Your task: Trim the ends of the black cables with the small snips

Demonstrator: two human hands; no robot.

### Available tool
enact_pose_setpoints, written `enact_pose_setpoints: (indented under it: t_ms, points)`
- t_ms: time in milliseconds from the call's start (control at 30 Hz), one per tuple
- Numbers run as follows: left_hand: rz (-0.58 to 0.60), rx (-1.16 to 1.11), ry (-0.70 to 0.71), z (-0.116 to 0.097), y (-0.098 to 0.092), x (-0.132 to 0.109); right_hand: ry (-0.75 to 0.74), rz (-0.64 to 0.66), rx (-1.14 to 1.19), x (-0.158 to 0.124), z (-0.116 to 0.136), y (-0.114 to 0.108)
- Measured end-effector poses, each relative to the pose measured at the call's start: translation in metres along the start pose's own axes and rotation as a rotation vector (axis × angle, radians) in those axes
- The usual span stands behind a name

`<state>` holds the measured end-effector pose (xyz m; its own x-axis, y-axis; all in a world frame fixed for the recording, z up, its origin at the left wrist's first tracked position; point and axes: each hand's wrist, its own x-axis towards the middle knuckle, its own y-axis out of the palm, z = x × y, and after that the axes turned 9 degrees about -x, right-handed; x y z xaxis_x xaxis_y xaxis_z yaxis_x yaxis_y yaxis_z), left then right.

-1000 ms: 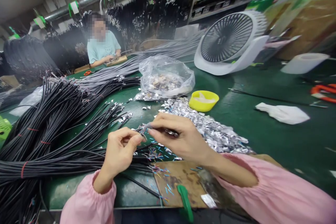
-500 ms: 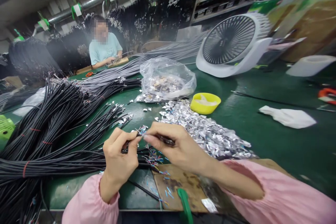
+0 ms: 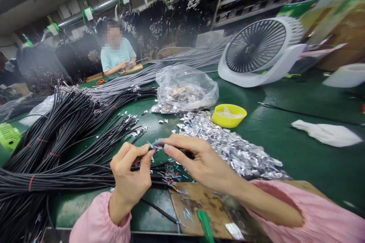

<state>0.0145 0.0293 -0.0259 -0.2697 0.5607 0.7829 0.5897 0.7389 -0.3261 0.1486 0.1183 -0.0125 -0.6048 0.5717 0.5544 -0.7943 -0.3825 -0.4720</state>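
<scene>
My left hand (image 3: 129,169) is closed, pinching a black cable (image 3: 150,147) near its stripped end between thumb and forefinger. Thin coloured wires (image 3: 157,144) fan out of that end. My right hand (image 3: 201,157) meets them from the right, thumb and fingertips pinched on the wires. Something dark lies under its curled fingers; its kind is mostly hidden. Below the hands, a bundle of black cables (image 3: 94,177) ends in loose red, blue and white wires. A single black cable (image 3: 159,209) lies nearer the table edge.
Silver foil scraps (image 3: 228,144) are heaped behind my right hand, beside a yellow dish (image 3: 229,115) and a clear plastic bag (image 3: 188,89). A white fan (image 3: 258,51) stands farther back. A green-handled tool (image 3: 205,224) rests on a stained board (image 3: 186,193). Across the table sits a person (image 3: 118,55).
My right fingertips have shifted slightly right along the wires, and more of the coloured strands show between the hands. The whole view has swung a little left. My left hand keeps its pinch.
</scene>
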Motion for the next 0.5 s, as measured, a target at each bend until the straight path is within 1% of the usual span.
enact_pose_setpoints:
  t_ms: [100, 233, 367, 500]
  points:
    - [-0.007, -0.013, 0.007, -0.0008, 0.0002, -0.0002, 0.002, 0.003, 0.006, 0.0, -0.0001, -0.0004]
    - [0.017, 0.008, 0.003, -0.0022, -0.0011, 0.0009, 0.007, 0.018, -0.007, 0.0001, -0.001, -0.0007]
    - [0.04, 0.024, 0.031, -0.0021, -0.0013, 0.0012, 0.016, 0.026, -0.022, 0.0002, -0.0003, -0.0006]
    - [0.015, -0.01, 0.028, -0.0002, 0.0006, -0.0017, 0.033, 0.015, -0.016, -0.0001, -0.0002, 0.0]
